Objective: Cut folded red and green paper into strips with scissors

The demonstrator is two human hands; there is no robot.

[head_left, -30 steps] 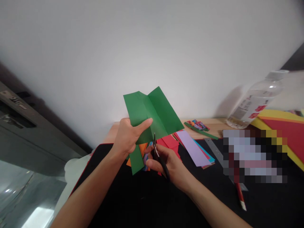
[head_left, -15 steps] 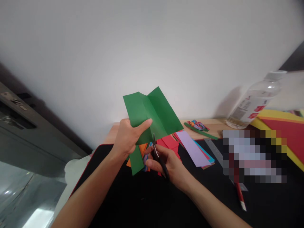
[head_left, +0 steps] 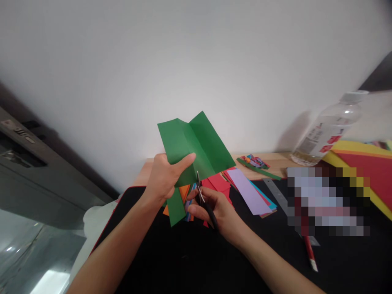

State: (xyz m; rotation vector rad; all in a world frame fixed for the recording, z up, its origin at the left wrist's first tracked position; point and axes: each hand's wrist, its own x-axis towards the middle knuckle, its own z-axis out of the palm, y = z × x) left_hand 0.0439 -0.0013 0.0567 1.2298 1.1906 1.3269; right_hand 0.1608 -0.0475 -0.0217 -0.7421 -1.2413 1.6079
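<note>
A creased sheet of green paper is gripped at its lower left by my left hand, the thumb lying across its front and the fingers hidden behind. My right hand is closed around dark-handled scissors. The scissors' blades point up at the lower edge of the sheet, near a crease. Below my left hand lies a green paper strip. Orange, blue and red paper pieces show behind my hands.
Lilac and other coloured strips lie right of my hands, beside a ruler. Small paper scraps sit near the wall. Further right are a clear bottle, a red-and-white pen and large coloured sheets. A black mat covers the table.
Almost nothing differs. The green sheet has shifted very slightly left, and the scissors' tips reach a touch higher at its lower edge.
</note>
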